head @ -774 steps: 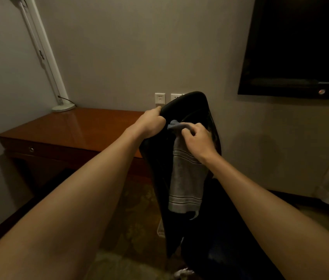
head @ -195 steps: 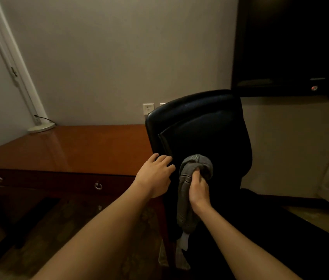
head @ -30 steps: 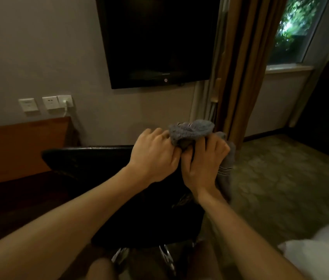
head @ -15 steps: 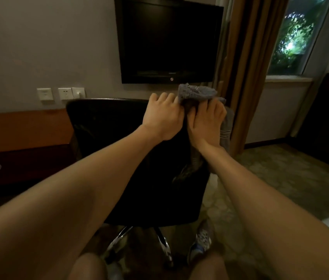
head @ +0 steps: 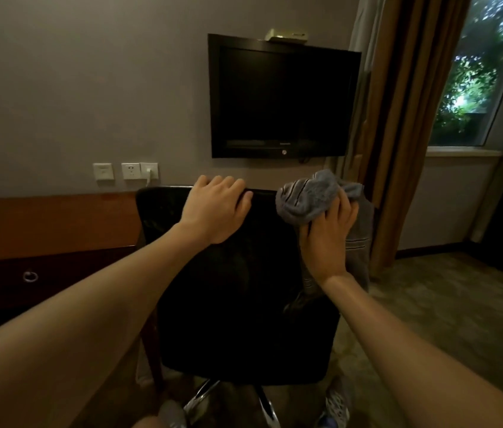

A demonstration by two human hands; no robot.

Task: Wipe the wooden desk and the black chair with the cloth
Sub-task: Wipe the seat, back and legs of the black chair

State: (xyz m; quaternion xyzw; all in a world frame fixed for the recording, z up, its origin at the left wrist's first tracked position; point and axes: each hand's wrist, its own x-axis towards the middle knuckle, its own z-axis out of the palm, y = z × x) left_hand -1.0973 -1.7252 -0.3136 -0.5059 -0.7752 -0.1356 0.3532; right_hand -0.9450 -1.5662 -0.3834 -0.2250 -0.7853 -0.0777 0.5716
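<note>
- Gripping the top edge of the black chair [head: 244, 304], the left hand [head: 216, 211] sits near the middle of the backrest, its fingers curled over the rim and its thumb on the near face.
- The right hand [head: 325, 239] is clenched round a bunched grey striped cloth [head: 308, 196] at the top right corner of the backrest.
- The wad of cloth rises above the chair's top edge, and the rest of it hangs down along the right edge of the backrest, behind the wrist.
- A short bare length of the top edge lies between the two hands, and a longer one runs from the left hand to the top left corner.
- The wooden desk [head: 49, 223] stands at the chair's left edge. I cannot tell whether they touch.
- A drawer front with a ring pull [head: 30, 276] faces the camera below the desk's near edge.
- Past the chair's right edge, a stretch of carpet [head: 429, 319] runs to the curtain [head: 404, 118] and the wall under the window [head: 484, 72].
- The television [head: 281, 97] hangs on the wall above the backrest, well clear of both hands, with wall sockets [head: 129, 170] to its lower left.
- Below the backrest's bottom edge, chrome base legs [head: 200, 396] show, with a shoe [head: 336, 403] just beside them on the right.
</note>
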